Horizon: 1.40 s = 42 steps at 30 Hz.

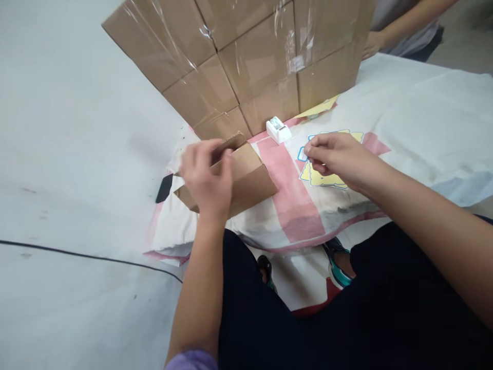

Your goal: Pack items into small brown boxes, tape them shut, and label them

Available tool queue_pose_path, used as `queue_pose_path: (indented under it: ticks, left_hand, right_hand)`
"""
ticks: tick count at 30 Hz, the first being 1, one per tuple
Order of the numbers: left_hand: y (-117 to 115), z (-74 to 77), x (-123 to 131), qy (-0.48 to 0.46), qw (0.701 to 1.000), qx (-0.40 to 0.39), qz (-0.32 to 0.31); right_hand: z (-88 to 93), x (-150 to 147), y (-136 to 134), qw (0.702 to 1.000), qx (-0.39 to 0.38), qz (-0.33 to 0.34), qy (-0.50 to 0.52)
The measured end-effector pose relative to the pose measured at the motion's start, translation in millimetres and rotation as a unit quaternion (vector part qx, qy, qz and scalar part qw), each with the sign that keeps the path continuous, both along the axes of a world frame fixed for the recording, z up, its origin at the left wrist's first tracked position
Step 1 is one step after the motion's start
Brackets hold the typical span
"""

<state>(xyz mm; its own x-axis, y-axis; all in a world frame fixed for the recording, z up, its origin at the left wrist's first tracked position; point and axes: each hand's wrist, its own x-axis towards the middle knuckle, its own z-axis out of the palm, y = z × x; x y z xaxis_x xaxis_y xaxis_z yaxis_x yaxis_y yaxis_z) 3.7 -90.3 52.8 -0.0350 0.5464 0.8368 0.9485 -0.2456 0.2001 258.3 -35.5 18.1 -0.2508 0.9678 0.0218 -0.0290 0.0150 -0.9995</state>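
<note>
My left hand (208, 177) is at the near-left side of an open cardboard box (252, 190), its thumb and fingers apart over the box's opening. The hand is slightly blurred, and whether it touches the flap cannot be made out. My right hand (341, 156) pinches a small white label with a blue border (302, 153) between thumb and fingertips. Under that hand lie several yellow sheets with blue scalloped outlines (327, 177). A small white tape dispenser (278, 130) stands between the two hands, farther back.
Taped brown cartons (258, 61) are stacked behind the box. Another person's arm (408, 25) reaches in beside them at the back right. A pink-and-white cloth (295, 205) covers the low surface. At the left are a black flat object (164, 188) and a black cable (96, 258).
</note>
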Motion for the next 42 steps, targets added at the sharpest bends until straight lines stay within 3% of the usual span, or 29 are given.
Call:
queue_pose_path:
  ticks: [2,4,6,9,13,21,26,28,30,33,35,42]
  left_hand:
    - [1.6,4.3,-21.3,-0.06,0.995,-0.001,0.085]
    - [4.3,2.2,-34.8,-0.085,0.99,-0.041,0.109]
    - [7.0,-2.7,-40.2,-0.089,0.988,-0.083,0.096]
    - [8.1,-6.4,-38.7,-0.08,0.989,-0.081,0.09]
    - [5.3,-2.4,-35.5,-0.069,0.993,-0.052,0.079]
    - [-1.1,4.1,-45.6,-0.043,0.997,-0.055,0.007]
    - [-9.6,8.6,-43.6,-0.028,0.996,-0.075,0.05]
    - [-9.0,7.4,-40.9,-0.021,0.995,-0.067,0.064]
    - [-6.3,5.1,-39.0,-0.006,0.996,-0.059,0.073]
    - [-2.1,1.4,-39.2,0.014,0.996,-0.043,0.082]
    - [-1.4,-0.6,-40.3,0.02,0.996,-0.031,0.086]
    - [-9.7,-8.1,-37.5,0.012,0.994,-0.101,0.048]
  right_hand:
    - [-0.7,-5.3,6.0,1.0,0.015,0.0,0.01]
    - [-2.3,-15.2,11.9,0.999,0.018,0.008,0.028]
    - [-4.5,-28.4,17.3,0.999,0.011,0.019,0.036]
    - [-6.4,-49.1,23.7,0.999,-0.001,0.038,0.036]
    - [-5.1,-68.1,31.4,0.996,-0.001,0.07,0.046]
    - [-3.5,-95.4,48.6,0.99,-0.047,0.054,0.123]
    - [-0.2,-99.7,42.3,0.975,-0.102,0.06,0.188]
    - [1.7,-97.9,35.3,0.974,-0.068,0.047,0.211]
    - [1.9,-97.8,28.7,0.979,0.027,0.019,0.2]
    - [-5.2,-104.6,25.0,0.974,0.196,-0.015,0.113]
    - [-14.4,-112.9,27.8,0.965,0.255,-0.038,0.058]
    - [-33.9,-132.1,39.6,0.961,0.256,-0.102,0.021]
